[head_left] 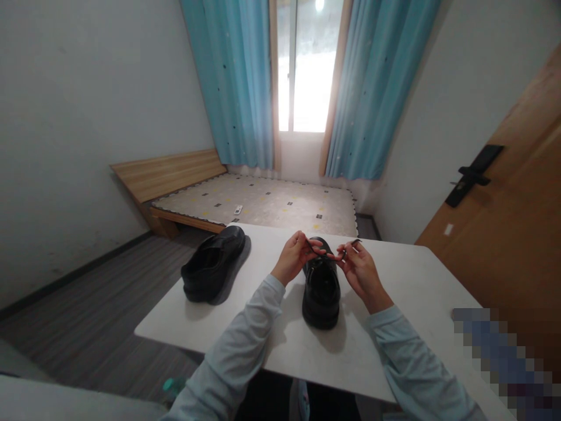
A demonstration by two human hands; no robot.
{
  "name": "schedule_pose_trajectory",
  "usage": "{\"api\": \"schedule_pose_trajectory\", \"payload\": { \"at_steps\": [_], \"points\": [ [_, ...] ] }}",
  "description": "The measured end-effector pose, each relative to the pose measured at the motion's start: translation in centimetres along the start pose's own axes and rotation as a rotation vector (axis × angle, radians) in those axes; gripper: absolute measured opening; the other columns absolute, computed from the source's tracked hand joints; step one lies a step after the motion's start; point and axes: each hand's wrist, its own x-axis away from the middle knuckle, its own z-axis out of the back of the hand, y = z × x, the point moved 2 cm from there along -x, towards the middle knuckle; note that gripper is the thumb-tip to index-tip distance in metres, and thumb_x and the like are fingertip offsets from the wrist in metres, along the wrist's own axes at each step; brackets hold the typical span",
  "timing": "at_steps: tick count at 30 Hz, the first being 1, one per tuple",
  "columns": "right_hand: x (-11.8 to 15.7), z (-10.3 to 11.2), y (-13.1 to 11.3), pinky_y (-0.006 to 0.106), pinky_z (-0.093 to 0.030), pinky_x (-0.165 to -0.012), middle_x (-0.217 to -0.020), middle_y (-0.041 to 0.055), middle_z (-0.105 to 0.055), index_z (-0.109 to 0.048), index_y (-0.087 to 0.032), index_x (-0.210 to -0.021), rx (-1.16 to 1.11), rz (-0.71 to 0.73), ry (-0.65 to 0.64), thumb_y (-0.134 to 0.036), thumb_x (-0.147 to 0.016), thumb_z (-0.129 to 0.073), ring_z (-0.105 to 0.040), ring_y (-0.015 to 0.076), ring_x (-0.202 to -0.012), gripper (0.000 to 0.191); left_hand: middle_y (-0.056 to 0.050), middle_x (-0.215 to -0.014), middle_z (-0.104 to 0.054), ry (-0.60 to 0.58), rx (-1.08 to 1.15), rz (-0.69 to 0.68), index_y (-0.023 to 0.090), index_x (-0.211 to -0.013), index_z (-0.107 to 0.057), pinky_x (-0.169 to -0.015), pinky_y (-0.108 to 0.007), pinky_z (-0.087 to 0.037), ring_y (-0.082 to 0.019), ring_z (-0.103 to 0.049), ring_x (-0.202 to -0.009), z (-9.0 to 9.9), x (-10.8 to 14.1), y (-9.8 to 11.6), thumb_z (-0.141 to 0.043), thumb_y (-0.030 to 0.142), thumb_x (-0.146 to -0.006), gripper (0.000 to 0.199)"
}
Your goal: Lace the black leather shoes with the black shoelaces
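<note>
A black shoe [321, 298] stands on the white table [394, 269], its heel toward me and its opening up. My left hand [294, 257] is at the shoe's left front, its fingers pinched on a dark shoelace [329, 256]. To the right of the shoe, my right hand [360, 272] has its fingers closed on the same lace, whose end sticks out above them. The lace stretches between both hands over the front of the shoe. A second black shoe [205, 272] rests near the table's left edge, apart from my hands.
Behind the table is a bed [272, 202] with a small white object [238, 210] on it. Blue curtains [368, 88] flank a bright window. A wooden door [517, 234] is at the right. Something pixelated covers the lower right corner. A greenish item [173, 387] is low at the left.
</note>
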Motion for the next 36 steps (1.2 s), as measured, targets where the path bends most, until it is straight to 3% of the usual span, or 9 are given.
{"api": "schedule_pose_trajectory", "payload": {
  "at_steps": [14, 24, 36],
  "points": [
    [-0.3, 0.7, 0.1, 0.029, -0.055, -0.062, -0.074, -0.0042, -0.060, -0.054, -0.021, -0.071, -0.036, -0.047, 0.021, -0.035, -0.067, -0.075, -0.053, 0.0072, -0.054, 0.025, 0.003, -0.068, -0.059, 0.060, -0.022, -0.070, 0.017, -0.073, -0.042, -0.054, -0.022, -0.048, -0.005, -0.048, -0.050, 0.8, -0.5, -0.2, -0.061, 0.058, -0.073, 0.045],
    [-0.5, 1.2, 0.2, 0.022, -0.051, -0.053, -0.070, -0.0035, -0.059, -0.056, -0.019, -0.068, -0.046, -0.097, 0.013, -0.030, -0.062, -0.079, -0.050, 0.0057, -0.053, 0.027, 0.003, -0.061, -0.057, 0.053, 0.019, -0.092, 0.017, -0.072, -0.039, -0.040, -0.016, -0.032, -0.002, -0.036, -0.041, 1.0, -0.8, 0.2, -0.065, 0.056, -0.070, 0.047],
    [-0.7, 2.1, 0.7, 0.023, -0.048, -0.053, -0.069, -0.0038, -0.058, -0.055, -0.018, -0.067, 0.016, -0.173, -0.028, -0.031, -0.063, -0.078, -0.048, 0.0042, -0.048, 0.027, 0.005, -0.056, -0.053, 0.025, -0.024, -0.027, 0.017, -0.068, -0.037, -0.036, -0.012, -0.023, 0.000, -0.029, -0.038, 1.6, -0.8, 0.3, -0.069, 0.053, -0.069, 0.048]
  ]
}}
